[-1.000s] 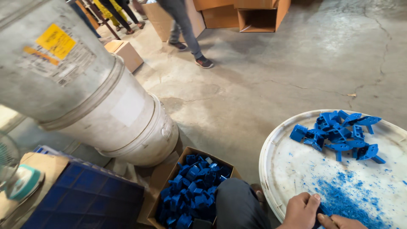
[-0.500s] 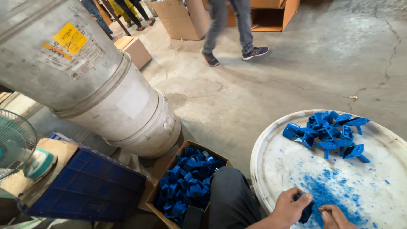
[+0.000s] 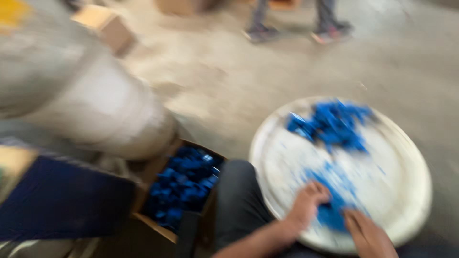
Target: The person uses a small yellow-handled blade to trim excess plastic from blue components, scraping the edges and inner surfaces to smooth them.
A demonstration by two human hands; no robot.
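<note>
Frame is motion-blurred, so fine detail is lost. Nearest, both hands are seen at the near rim of the white round tray: the left hand is curled, knuckles up, onto a low patch of blue scraps; the right hand is laid just beside it on the same patch. Finger spread cannot be told for either hand, nor whether anything is pinched. Judged as sorting or picking of small blue parts; it is done best with the scraps kept well inside the rim. Left of the knee, a cardboard box of blue parts is set open. Farther across the tray, a blue parts pile is heaped. Beyond, a large grey drum and a passer-by's shoes are seen.
</note>
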